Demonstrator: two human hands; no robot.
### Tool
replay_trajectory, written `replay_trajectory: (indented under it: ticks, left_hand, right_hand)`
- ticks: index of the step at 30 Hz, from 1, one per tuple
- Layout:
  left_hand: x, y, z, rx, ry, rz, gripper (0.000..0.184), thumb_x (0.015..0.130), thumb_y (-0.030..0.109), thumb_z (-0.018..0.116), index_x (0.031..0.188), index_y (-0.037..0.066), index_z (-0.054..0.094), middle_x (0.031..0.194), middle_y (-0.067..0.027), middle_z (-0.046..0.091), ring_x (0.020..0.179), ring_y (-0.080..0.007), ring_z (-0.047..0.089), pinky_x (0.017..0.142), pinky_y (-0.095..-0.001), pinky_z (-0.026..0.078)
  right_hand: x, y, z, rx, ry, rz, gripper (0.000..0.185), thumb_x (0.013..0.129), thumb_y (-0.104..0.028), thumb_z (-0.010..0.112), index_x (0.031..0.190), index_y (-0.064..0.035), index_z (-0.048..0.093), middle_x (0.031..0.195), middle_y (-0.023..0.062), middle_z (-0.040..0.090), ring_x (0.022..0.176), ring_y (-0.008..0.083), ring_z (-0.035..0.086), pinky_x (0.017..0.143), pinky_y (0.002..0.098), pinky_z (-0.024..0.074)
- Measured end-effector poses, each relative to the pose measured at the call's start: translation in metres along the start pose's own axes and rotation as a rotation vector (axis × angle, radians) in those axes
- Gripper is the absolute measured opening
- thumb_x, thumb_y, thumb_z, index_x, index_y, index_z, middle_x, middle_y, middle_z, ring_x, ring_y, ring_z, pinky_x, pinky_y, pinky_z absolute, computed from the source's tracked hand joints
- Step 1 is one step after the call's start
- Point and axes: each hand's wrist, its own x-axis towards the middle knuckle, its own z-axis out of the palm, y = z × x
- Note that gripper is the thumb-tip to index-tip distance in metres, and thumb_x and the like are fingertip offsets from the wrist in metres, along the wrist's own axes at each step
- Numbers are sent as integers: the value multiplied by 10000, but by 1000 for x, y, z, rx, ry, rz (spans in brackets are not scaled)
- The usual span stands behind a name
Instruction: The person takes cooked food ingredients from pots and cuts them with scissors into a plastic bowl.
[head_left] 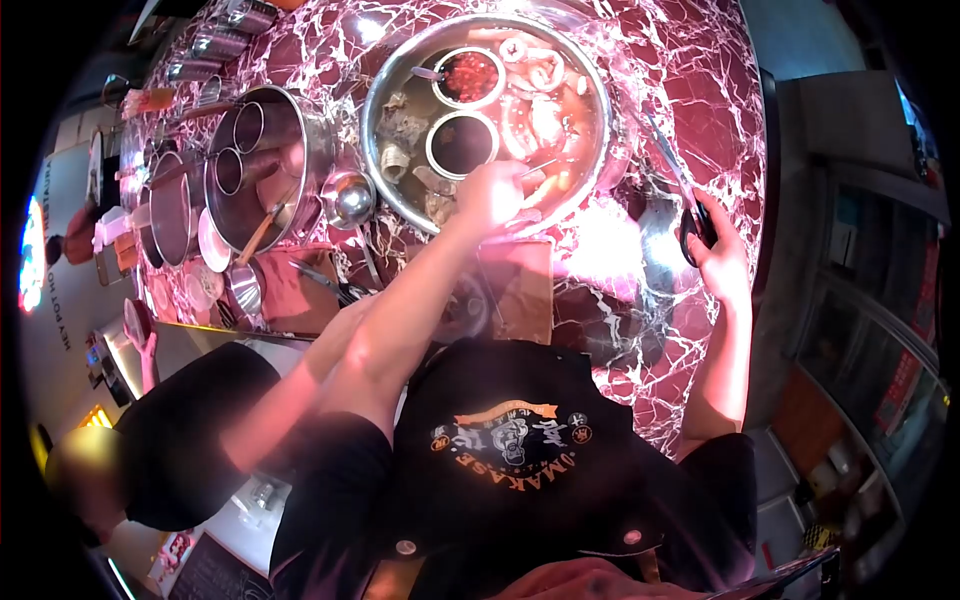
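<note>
Here, near the right edge of the counter (700,60), the right hand (722,262) has its fingers clamped on scissors (684,184), their long axis slanting leftward toward the far edge; the left hand (492,200), nearer the food (540,118), overlaps the near rim of the pot (604,112), its finger closure indeterminable.

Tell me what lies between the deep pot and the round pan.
In the head view, a shiny metal ladle lies between the deep pot and round pan.

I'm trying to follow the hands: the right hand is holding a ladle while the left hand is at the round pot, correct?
Not quite: the head view shows the right hand holding scissors, not a ladle. The left hand is indeed at the round pot.
</note>
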Motion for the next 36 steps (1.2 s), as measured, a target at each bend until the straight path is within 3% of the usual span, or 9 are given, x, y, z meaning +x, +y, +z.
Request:
replay_trajectory:
  ticks: [4,12,16,19,23,28,32,33,36]
  left_hand:
    - [-1,-9,3,-222,-41,7,226,970,192,648,1053,-7,715,883,-101,646,813,-248,697,782,-467,634]
    - [10,-31,20,-688,-119,-220,266,1051,-9,478,1190,-50,701,1076,-176,727,908,-263,742,745,-369,686]
    - [4,-14,18,-565,-107,-277,271,1035,2,513,1218,3,712,1073,-172,742,882,-245,742,740,-344,665]
    - [-9,3,9,-19,-73,-56,233,934,139,668,1148,89,744,942,-135,716,797,-262,695,713,-396,581]
    - [-11,-3,0,433,-35,145,381,822,300,816,1194,232,761,918,-130,718,811,-306,701,737,-421,547]
    - [-26,50,-13,634,-103,48,386,821,416,809,1145,212,767,966,-147,734,905,-355,713,780,-468,557]
    - [-26,89,-28,861,-50,-6,398,830,483,778,1148,243,776,1008,-163,747,927,-379,715,788,-463,576]
    - [-20,101,-31,878,-10,-11,343,901,399,697,1045,96,767,1007,-159,753,949,-373,726,817,-482,573]
    - [30,114,-28,892,-21,-177,386,916,419,655,1045,74,768,1038,-157,758,955,-365,731,838,-467,576]
  right_hand:
    - [-3,-4,3,-63,10,-15,631,870,3,688,1472,-126,549,922,27,653,801,108,591,776,259,495]
    - [-6,2,7,27,-5,-17,597,914,48,628,1483,-98,519,996,62,691,942,112,683,825,264,509]
    - [-7,3,7,47,-1,-4,591,920,60,616,1482,-92,517,1011,62,694,946,110,680,828,256,504]
    - [-4,4,8,75,-11,3,613,899,-4,674,1484,-116,528,1017,93,722,928,146,705,840,290,523]
    - [9,-39,1,-465,-35,-98,664,811,-188,769,1447,-187,578,1068,156,738,926,309,726,860,427,553]
    - [52,-124,19,-1098,-140,-263,412,859,-186,660,1266,-123,660,1009,200,736,1006,357,723,892,474,568]
    - [96,-137,40,-1397,-207,-387,261,902,-125,568,1079,-83,754,966,123,781,915,293,768,769,418,611]
    - [101,-142,44,-1413,-215,-382,256,907,-128,569,1069,-87,764,981,116,784,922,279,770,771,411,613]
    - [111,-160,56,-1482,-269,-355,251,922,-144,574,1048,-105,788,1019,99,790,939,248,774,772,392,616]
